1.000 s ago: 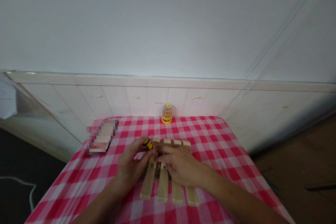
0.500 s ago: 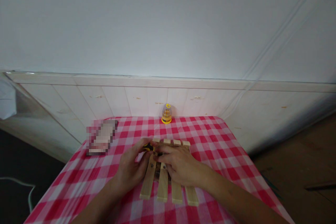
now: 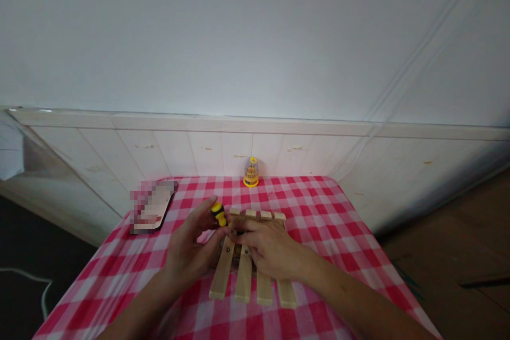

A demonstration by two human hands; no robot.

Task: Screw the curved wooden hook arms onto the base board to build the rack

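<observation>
A rack of several pale wooden slats [image 3: 244,276] lies on a red and white checked tablecloth [image 3: 330,234]. My left hand [image 3: 187,249] is closed round a small yellow and black screwdriver [image 3: 218,213], whose tip points down at the far end of the left slats. My right hand [image 3: 268,247] lies flat across the slats and presses them down, its fingertips beside the screwdriver's tip. Dark screw heads show in the two left slats.
A yellow domed bit holder [image 3: 251,172] stands at the table's far edge by the white panelled wall. A blurred flat object [image 3: 151,206] lies at the far left of the cloth. Bare floor lies to the right of the table.
The screwdriver's handle has swung back up and to the left between my left fingers. My right hand stays on the slats. The camera has shifted slightly.
</observation>
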